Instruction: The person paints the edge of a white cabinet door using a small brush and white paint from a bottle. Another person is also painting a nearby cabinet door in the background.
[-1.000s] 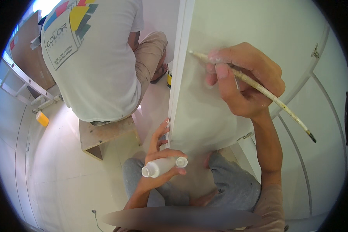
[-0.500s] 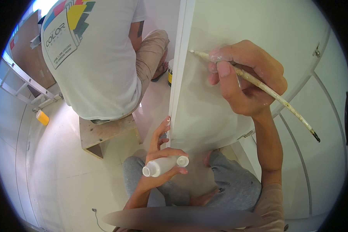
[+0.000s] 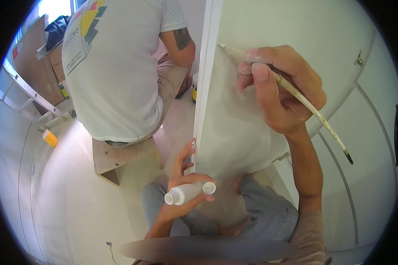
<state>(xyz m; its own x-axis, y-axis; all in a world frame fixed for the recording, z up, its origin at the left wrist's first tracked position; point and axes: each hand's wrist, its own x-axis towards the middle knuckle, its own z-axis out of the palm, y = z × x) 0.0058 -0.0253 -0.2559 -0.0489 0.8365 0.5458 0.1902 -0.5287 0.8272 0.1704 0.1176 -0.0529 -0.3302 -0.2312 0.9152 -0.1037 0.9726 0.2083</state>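
Observation:
A thin paintbrush (image 3: 304, 100) with a paint-spattered handle is pinched between the thumb and fingers of my right hand (image 3: 287, 84). Its white tip meets the pale door panel (image 3: 247, 128) close to the panel's left edge. Lower down, my left hand (image 3: 181, 183) holds a small white bottle (image 3: 183, 193), uncapped and tilted with its mouth to the left. A white cap (image 3: 209, 187) sits at the thumb and index finger of that hand. Other fingers of my left hand rest against the door's edge (image 3: 200, 110). White paint marks several fingertips.
A co-worker in a white shirt (image 3: 124, 75) sits on a wooden stool (image 3: 126, 161) at the left. Behind are cardboard (image 3: 35, 66) and a ladder (image 3: 31, 90). A yellow container (image 3: 50, 138) lies on the floor; a can (image 3: 194, 88) stands beyond the door. Hinges (image 3: 359, 59) show at right.
The brush tip has moved a little up along the panel's left edge with my right hand. The co-worker has shifted to the right, showing more of an arm. My left hand keeps its hold.

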